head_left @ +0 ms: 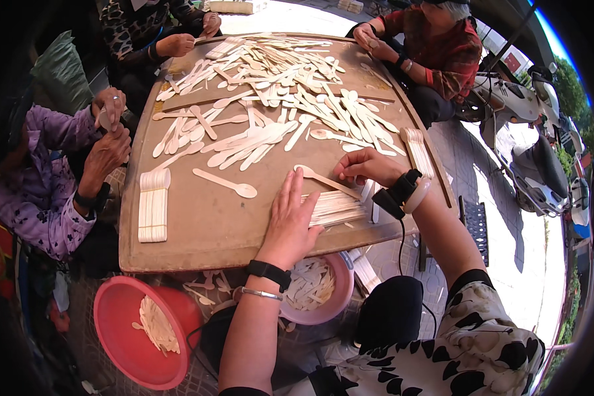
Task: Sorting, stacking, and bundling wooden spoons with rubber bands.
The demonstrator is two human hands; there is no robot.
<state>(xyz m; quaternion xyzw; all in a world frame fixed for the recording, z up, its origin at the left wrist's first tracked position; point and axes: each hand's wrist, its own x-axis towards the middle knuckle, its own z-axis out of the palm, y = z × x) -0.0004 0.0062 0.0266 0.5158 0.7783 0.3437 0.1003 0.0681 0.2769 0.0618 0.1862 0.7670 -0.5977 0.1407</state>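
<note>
My left hand (pixel 288 221) lies with fingers stretched over the near end of a stack of wooden spoons (pixel 336 210) at the table's front. Its fingertips touch the bowl of a single wooden spoon (pixel 325 179) lying slantwise just beyond the stack. Above that spoon's handle is my right hand (pixel 368 166), fingers curled in and tips close together; what they hold, if anything, cannot be made out. Left of my hands, another loose wooden spoon (pixel 226 183) rests on the brown table (pixel 198 247).
A big heap of wooden spoons (pixel 277 72) covers the table's far half. Banded bundles stand left (pixel 154 206) and right (pixel 417 152). Below the front edge are a red basin (pixel 122 343) and a pink basin (pixel 342 290) holding spoons. Other people's hands (pixel 109 135) work around the table.
</note>
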